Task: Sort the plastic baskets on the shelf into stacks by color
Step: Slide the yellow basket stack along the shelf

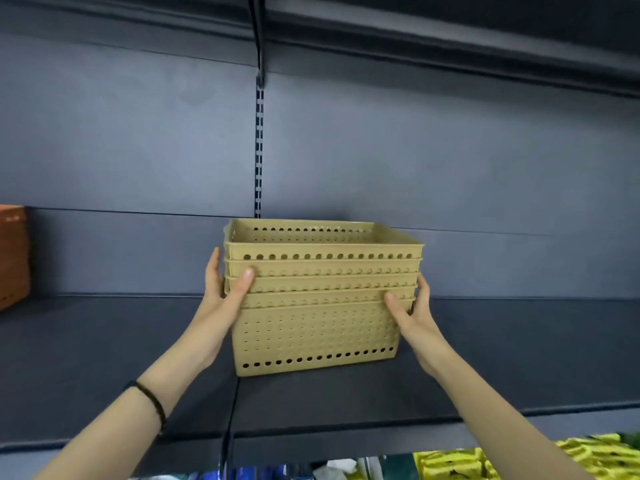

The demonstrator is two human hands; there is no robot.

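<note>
With the left hand (221,292) and right hand (414,311) gripping opposite ends of the tan basket stack (320,296) standing on the shelf (104,358), uneven pressure (five loosely nested baskets) could tilt or separate the upper ones.

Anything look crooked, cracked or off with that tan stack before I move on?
Nothing stands out. The tan basket stack sits upright on the dark shelf, rims nested evenly, no visible damage. The left hand and right hand grip its sides. An orange basket sits apart at far left.

Head view, close, facing shelf (346,403)
</note>
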